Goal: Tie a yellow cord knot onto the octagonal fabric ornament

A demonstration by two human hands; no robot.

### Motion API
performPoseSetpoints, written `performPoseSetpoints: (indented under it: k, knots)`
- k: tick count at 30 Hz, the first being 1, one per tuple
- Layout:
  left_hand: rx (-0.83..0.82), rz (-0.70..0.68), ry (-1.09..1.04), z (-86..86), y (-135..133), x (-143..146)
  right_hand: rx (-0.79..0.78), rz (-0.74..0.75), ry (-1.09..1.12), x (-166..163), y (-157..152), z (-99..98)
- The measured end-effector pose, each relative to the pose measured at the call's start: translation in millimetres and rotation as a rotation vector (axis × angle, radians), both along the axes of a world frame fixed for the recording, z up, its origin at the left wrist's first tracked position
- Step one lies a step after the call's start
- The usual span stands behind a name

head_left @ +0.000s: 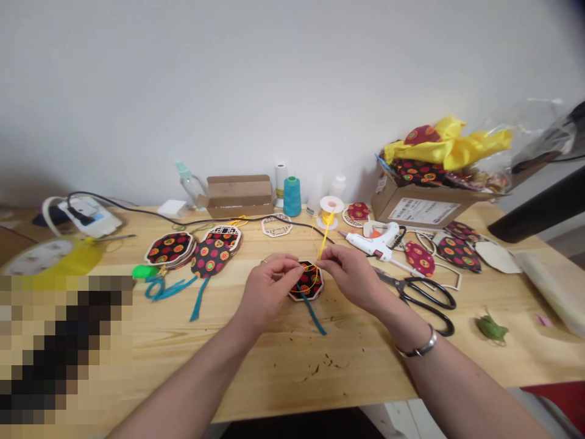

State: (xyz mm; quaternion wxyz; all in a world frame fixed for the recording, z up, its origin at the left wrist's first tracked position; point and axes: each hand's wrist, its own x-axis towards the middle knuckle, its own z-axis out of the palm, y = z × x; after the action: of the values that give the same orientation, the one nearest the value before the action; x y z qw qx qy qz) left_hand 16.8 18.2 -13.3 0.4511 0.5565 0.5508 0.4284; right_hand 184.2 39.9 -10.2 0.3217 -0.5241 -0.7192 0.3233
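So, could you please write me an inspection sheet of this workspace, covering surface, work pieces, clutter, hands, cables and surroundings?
Surface: wooden table, dark scraps near the front.
Work pieces: patterned octagonal piece with teal ribbon; yellow cord leads toward the spool.
Clutter: scissors and glue gun on the right.
Hands: right hand pinches the yellow cord; left hand is at the piece's left side, grip unclear.
Cables: black cable crosses the table's back.
Surroundings: pale wall behind.
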Motion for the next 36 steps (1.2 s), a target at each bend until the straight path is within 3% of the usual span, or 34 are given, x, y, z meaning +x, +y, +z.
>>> performPoseSetpoints:
  k: [6, 9, 16, 22, 26, 31, 36]
  knots:
    - [0.329, -0.027, 0.261, -5.6, -4.1, 2.7, -0.008, -0.026, 0.06, -0.6, 0.2, -3.6]
    - [0.406, -0.074, 0.34, -9.3, -7.4, 5.1, -0.067, -0.016, 0.156, -1.1, 1.3, -4.6]
    - [0.375, -0.12, 0.395, -11.9, -11.1, 7.6, -0.336, 0.041, 0.417, -5.1, -2.6, 0.3]
    - [0.31, -0.166, 0.296, -11.0, -11.5, 8.4, -0.51, 0.146, 0.636, -9.4, -7.1, 3.9]
    - [0.273, -0.186, 0.212, -7.8, -11.1, 8.6, -0.491, 0.145, 0.607, -8.9, -7.0, 4.0]
    - [0.251, -0.085, -0.029, -7.6, -10.7, 6.8, -0.389, 0.091, 0.459, -7.5, -5.0, 3.7]
    - [0.085, -0.189, -0.138, -11.6, -10.8, 7.4, -0.231, 0.064, 0.221, -8.9, -5.1, 4.1]
